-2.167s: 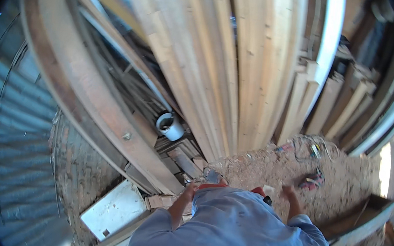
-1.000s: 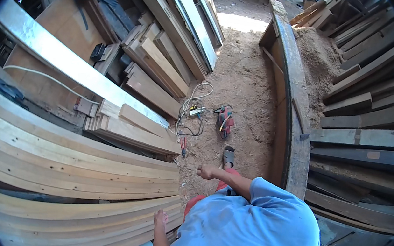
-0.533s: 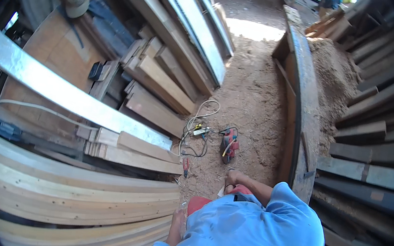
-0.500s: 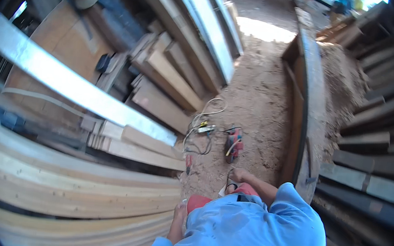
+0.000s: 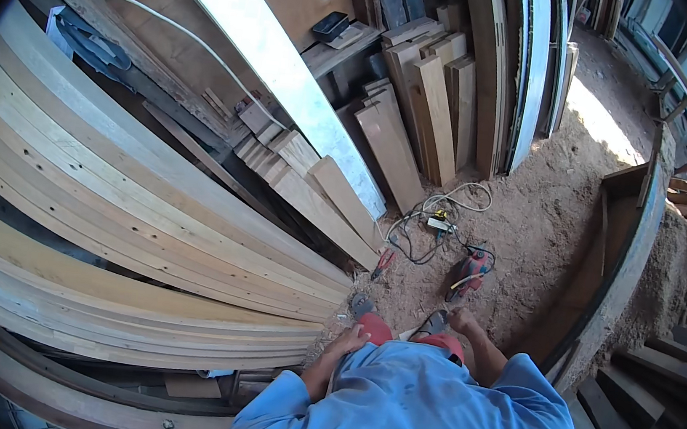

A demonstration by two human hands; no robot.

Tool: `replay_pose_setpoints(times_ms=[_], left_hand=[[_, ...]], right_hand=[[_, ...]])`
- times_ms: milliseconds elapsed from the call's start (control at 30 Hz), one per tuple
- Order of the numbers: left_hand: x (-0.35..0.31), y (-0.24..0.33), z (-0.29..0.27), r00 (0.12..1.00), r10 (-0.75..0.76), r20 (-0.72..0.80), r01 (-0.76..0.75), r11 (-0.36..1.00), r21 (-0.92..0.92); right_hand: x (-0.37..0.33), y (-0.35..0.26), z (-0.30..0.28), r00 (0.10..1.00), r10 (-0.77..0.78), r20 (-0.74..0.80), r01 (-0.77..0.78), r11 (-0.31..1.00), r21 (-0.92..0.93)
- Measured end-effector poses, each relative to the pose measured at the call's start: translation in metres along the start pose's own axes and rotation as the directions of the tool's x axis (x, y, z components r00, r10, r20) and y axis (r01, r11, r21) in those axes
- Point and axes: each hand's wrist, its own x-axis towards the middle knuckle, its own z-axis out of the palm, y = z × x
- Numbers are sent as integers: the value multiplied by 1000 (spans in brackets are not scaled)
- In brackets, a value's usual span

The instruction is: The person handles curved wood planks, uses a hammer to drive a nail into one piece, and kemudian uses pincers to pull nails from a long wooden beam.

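Observation:
My left hand [image 5: 349,340] hangs beside the left leg of my red shorts [image 5: 376,328], fingers stretched toward the cloth, with no held thing visible. In front of my right knee is my right hand [image 5: 463,320], its fingers too small and unclear to read. Just beyond it, a red and dark power tool [image 5: 468,277] lies on the dusty ground. To its left are a white power strip [image 5: 441,225] with a yellow plug [image 5: 441,215] and tangled cables [image 5: 414,238]. Red-handled pliers [image 5: 384,263] lie near the board ends, ahead of my left foot [image 5: 361,305].
Long stacked planks [image 5: 107,205] fill the left side. Shorter boards [image 5: 430,123] lean upright ahead, beside a pale long panel [image 5: 268,62]. A wooden partition [image 5: 620,276] runs along the right, with sawdust [image 5: 666,285] and more timber [image 5: 665,370] beyond it.
My view has swung left, so the tool, cables and partition sit farther right in the picture. My left hand has come up alongside the shorts. The floor items look unmoved.

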Motion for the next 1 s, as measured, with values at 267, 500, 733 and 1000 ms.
replay_pose_setpoints(times_ms=[267, 500, 733, 1000], left_hand=[[-23, 6, -11, 933, -147, 328, 111, 986, 126], [-9, 9, 23, 886, -301, 352, 295, 953, 71], [40, 34, 46, 876, -480, 38, 480, 877, 21], [82, -13, 69, 828, -448, -337, 474, 881, -7]], right_hand=[[-58, -66, 25, 982, 119, 149, -95, 983, -160], [67, -64, 9, 958, 162, 238, -103, 965, -242], [218, -100, 10, 973, -100, 206, 160, 941, -299], [389, -113, 124, 933, -278, 230, 355, 817, -454]])
